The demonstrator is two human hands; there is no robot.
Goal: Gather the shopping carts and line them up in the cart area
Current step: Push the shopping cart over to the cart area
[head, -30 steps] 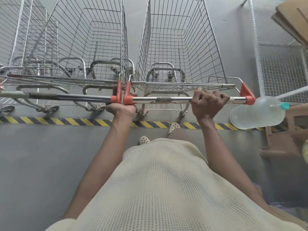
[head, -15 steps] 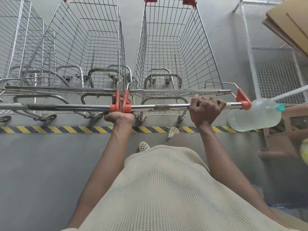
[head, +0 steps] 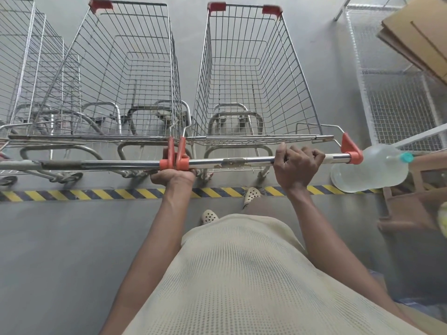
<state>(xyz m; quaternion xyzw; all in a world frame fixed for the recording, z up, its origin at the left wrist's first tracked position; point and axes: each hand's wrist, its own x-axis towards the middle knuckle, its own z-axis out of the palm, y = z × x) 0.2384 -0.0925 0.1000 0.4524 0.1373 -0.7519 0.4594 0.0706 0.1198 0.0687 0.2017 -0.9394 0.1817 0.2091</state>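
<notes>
Here, wire-grid cart (head: 244,76), tubular chrome handle (head: 232,162).

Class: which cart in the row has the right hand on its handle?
The rightmost cart, beside the bottle: the right hand grips its handle, not the others'.

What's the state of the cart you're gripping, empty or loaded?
Empty. The cart shows only its own frame and the grey floor through its wire basket; nothing lies inside. The right hand grips its handle.

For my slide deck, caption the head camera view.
Left hand and right hand grip the cart handle beside a second cart.
</notes>
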